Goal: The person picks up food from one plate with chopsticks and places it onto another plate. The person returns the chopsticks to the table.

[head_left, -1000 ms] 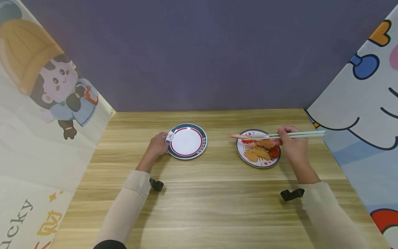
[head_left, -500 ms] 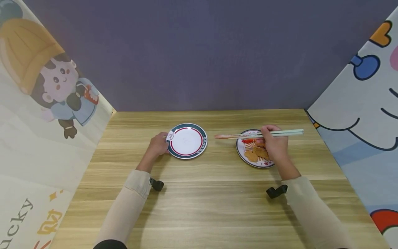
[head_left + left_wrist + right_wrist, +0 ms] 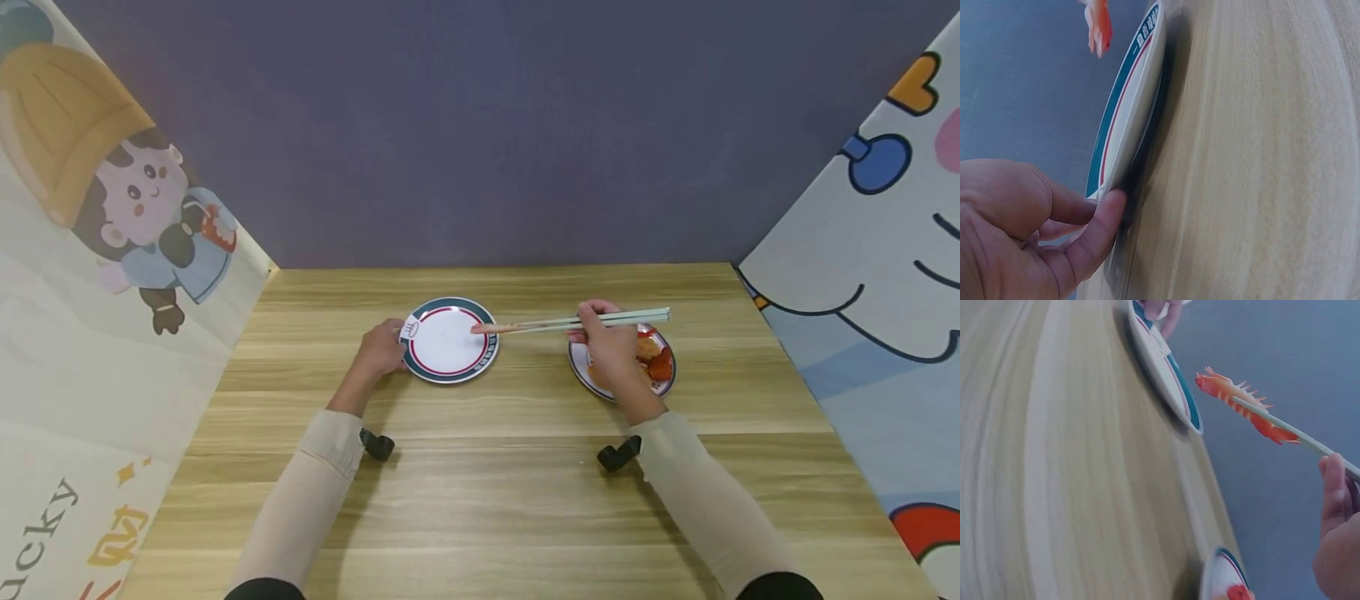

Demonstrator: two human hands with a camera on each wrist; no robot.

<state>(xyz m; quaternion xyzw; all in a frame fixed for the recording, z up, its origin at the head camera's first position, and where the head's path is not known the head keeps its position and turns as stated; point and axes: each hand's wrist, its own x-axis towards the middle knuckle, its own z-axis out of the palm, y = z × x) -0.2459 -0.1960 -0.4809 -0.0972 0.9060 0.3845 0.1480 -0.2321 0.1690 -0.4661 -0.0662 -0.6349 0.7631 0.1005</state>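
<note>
My right hand (image 3: 611, 354) grips a pair of pale green chopsticks (image 3: 637, 317), pointing left. Their tips hold an orange-and-white shrimp (image 3: 1244, 409), raised in the air; in the head view it overlaps the right part of a white plate (image 3: 446, 346) with a teal band and red ring. The plate has nothing on it. At its left edge, my left hand (image 3: 381, 347) pinches the rim between thumb and fingers, and the left wrist view shows that side of the plate tilted up. Below my right hand stands a second plate (image 3: 577, 362) of food, partly hidden by the hand.
Fried golden pieces and a red piece (image 3: 660, 367) lie on the second plate. A wood-grain table (image 3: 487, 483) carries both plates. A dark blue-grey panel (image 3: 480, 133) rises behind it, with printed cartoon panels at left and right.
My right hand has moved left with the chopsticks and shrimp, from over the food plate until the shrimp reaches over the other plate. My left hand has kept its place on the rim.
</note>
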